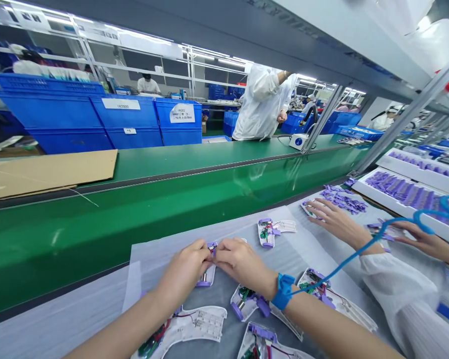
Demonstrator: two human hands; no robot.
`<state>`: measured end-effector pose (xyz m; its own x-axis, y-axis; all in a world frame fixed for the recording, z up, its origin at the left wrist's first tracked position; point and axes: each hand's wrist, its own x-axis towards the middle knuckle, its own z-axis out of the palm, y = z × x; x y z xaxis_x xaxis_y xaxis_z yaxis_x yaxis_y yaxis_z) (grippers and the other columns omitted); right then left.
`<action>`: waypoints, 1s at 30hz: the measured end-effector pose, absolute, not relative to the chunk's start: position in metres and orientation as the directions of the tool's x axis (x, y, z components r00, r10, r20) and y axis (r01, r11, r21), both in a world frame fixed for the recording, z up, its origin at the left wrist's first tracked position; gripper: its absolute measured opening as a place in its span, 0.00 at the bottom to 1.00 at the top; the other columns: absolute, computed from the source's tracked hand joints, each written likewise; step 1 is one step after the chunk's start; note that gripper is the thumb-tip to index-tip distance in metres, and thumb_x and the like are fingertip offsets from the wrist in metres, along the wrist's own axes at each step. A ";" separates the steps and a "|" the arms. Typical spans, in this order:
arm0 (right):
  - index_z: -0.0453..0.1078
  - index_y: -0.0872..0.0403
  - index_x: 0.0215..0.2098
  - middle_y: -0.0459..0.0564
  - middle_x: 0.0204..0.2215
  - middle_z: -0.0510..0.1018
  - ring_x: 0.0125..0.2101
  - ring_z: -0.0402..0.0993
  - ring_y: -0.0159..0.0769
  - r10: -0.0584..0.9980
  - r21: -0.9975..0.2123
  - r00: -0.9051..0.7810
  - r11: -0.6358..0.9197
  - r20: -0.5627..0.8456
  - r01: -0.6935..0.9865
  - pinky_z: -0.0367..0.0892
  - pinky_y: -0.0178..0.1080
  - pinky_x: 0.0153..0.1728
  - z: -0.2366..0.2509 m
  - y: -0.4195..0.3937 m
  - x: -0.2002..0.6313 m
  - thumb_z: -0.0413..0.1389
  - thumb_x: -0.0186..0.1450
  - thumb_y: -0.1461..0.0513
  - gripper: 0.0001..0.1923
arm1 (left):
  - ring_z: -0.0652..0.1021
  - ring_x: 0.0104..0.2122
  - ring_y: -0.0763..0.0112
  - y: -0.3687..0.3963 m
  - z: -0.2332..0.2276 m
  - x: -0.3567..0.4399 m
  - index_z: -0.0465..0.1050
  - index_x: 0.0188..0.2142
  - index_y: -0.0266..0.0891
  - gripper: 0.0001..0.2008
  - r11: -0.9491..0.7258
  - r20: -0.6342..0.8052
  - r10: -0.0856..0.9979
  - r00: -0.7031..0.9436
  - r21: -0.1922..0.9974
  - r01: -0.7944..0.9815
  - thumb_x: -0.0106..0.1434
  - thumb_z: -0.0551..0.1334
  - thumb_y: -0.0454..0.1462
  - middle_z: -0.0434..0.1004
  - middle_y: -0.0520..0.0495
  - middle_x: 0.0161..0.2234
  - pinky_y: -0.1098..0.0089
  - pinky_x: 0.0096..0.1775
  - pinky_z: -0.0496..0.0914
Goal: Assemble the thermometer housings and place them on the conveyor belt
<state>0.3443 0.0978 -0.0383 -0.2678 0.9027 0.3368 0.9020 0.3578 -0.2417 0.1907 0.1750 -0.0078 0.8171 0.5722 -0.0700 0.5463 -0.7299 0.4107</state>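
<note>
My left hand and my right hand meet over a white-and-purple device housing. Both sets of fingers are closed in a pinch on a small purple part at its top, and they cover much of the housing. A blue wrist strap with a coiled cord circles my right wrist. Below the right hand lies an open housing half with a metal cylinder inside. Under my left forearm is another white housing half with red and black wires.
A co-worker's hands work at the right over another housing. Further open housings lie on the sheeted table. Loose purple parts and a white foam tray stand beyond. A green conveyor belt runs behind; a shelf hangs overhead.
</note>
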 end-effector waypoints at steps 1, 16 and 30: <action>0.73 0.53 0.34 0.46 0.33 0.74 0.33 0.69 0.32 0.904 -0.252 -0.270 0.361 0.331 0.898 0.59 0.35 0.36 -0.038 0.099 0.344 0.54 0.66 0.65 0.05 | 0.74 0.32 0.69 0.175 -0.007 0.191 0.73 0.27 0.38 0.09 -0.725 -0.068 0.576 0.814 0.418 0.548 0.59 0.57 0.28 0.70 0.50 0.32 0.73 0.34 0.65; 0.73 0.57 0.29 0.46 0.28 0.73 0.29 0.70 0.31 0.911 -0.306 -0.314 0.389 0.266 0.869 0.62 0.30 0.30 -0.026 0.112 0.338 0.58 0.63 0.66 0.04 | 0.74 0.33 0.68 0.176 -0.005 0.185 0.70 0.27 0.38 0.07 -0.690 -0.028 0.600 0.800 0.489 0.534 0.57 0.58 0.27 0.72 0.50 0.32 0.72 0.34 0.65; 0.75 0.52 0.38 0.48 0.34 0.76 0.38 0.70 0.35 0.917 -0.241 -0.275 0.348 0.290 0.906 0.62 0.37 0.40 -0.030 0.084 0.362 0.55 0.66 0.64 0.06 | 0.75 0.33 0.65 0.171 -0.007 0.197 0.73 0.29 0.38 0.09 -0.754 -0.075 0.585 0.807 0.317 0.576 0.60 0.56 0.28 0.71 0.48 0.33 0.70 0.33 0.64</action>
